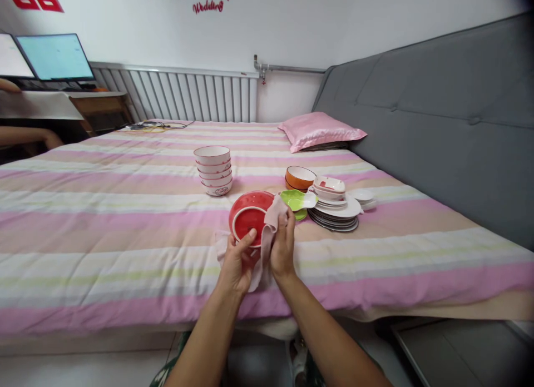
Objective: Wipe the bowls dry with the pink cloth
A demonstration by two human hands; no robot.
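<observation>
A red bowl point(254, 201) is tilted with its underside and white foot ring toward me, held above the near part of the bed. My left hand point(240, 264) grips its lower edge, thumb on the base. A pale pink cloth point(262, 270) hangs around the bowl. My right hand point(284, 242) is closed on the cloth, pressing it to the bowl's right edge; some fingers are hidden. Just beyond my right hand lie green leaf-shaped dishes point(295, 199). Behind the bowl, to the left, stands a stack of white bowls with red rims point(213, 170).
Stacked plates point(336, 223) with small white dishes point(329, 185) on top stand right, beside orange bowls point(300, 178). Farther back are a pink pillow point(321, 131), cables point(154, 125) and a radiator point(179, 95). Another person's arm point(29, 135) shows by the desk at left.
</observation>
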